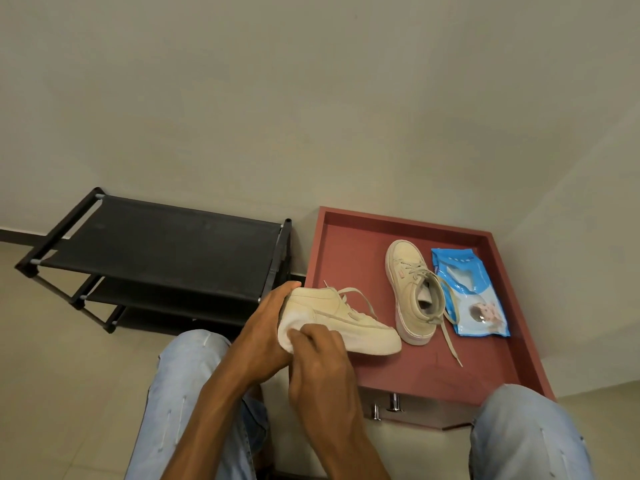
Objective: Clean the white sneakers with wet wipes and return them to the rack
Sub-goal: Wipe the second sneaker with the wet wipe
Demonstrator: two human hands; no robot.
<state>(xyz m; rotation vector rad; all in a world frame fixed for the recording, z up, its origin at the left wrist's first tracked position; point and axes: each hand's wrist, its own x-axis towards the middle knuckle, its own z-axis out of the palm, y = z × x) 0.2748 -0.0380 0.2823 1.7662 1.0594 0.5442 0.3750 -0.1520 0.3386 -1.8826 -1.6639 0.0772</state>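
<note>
At the tray's point(398, 223) left edge, one sneaker point(349, 323) was held off the surface, its toe reaching in over the tray and its heel hanging out past the rim. The left hand point(265, 327) gripped that heel from behind, fingers curled over the top. The right hand point(322, 358) sat close against it, fingers bent and pinching a white wipe point(285, 336) pressed to the heel side of the shoe, so both hands were clamped together round the same end.

Inside the tray, near its middle, the second sneaker point(412, 292) stood upright on its sole, toe toward the tray's far wall, a loose lace point(450, 337) trailing toward the near side. Just beside it, toward the tray's right wall, lay a blue wipes pack point(474, 299), flat, with the lace crossing its edge.

Left of the tray stood a black rack point(156, 240) against the wall. Before the tray's near side, two knees in pale jeans point(187, 375) flanked the arms.
</note>
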